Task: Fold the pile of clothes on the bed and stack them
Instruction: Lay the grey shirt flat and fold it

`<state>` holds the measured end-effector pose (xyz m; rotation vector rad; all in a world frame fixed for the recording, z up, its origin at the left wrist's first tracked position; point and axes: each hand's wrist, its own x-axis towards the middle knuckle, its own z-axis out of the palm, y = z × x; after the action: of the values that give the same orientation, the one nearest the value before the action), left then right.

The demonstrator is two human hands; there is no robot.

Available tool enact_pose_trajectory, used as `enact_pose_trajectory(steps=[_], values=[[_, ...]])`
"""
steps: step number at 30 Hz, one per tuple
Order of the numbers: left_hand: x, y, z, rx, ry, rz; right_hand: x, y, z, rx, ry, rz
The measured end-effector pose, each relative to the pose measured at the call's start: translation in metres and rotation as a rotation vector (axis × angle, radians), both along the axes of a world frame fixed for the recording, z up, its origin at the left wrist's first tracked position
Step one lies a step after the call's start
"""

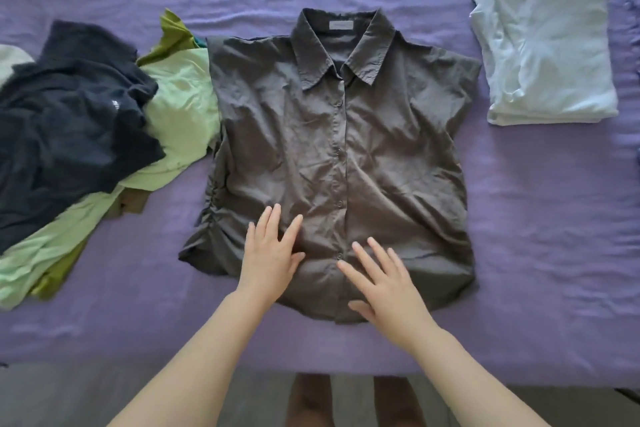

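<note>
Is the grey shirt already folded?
No, the grey shirt lies spread flat and face up on the bed, with both hands pressing its lower hem.

Two bare forearms enter from the lower edge of the view; no sleeves, cuffs or wrist straps are visible on either. The left hand (268, 256) carries no ring, watch or bracelet. The right hand (388, 282) is likewise unadorned. Fingernails appear short and unpainted. Below, between the forearms, two bare legs (311, 399) show at the frame's bottom edge; footwear cannot be determined.
</note>
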<state>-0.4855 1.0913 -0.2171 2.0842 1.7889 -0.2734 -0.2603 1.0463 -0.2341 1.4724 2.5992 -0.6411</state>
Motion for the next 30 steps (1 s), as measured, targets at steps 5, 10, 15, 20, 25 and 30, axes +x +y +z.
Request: enact_pose_trajectory(steps=[5, 10, 15, 20, 25, 30], values=[[-0.023, -0.012, -0.003, -0.003, -0.172, -0.35, -0.034, 0.007, -0.007, -0.128, -0.028, 0.05], [-0.026, -0.016, -0.021, -0.077, -0.064, -0.38, -0.046, 0.022, -0.021, -0.027, 0.088, -0.156], [-0.027, 0.005, -0.016, 0.029, -0.207, -0.388, -0.046, 0.043, -0.009, -0.197, 0.17, -0.238], [-0.031, 0.079, 0.021, -0.375, -0.49, -0.078, -0.024, 0.113, 0.04, -0.671, 0.472, -0.493], [-0.017, 0.19, 0.051, -0.299, -0.52, 0.139, -0.012, 0.21, 0.073, -0.468, 0.52, -0.655], [-0.002, 0.231, 0.052, -0.083, -0.41, 0.093, -0.003, 0.235, 0.081, -0.288, 0.376, -0.521]])
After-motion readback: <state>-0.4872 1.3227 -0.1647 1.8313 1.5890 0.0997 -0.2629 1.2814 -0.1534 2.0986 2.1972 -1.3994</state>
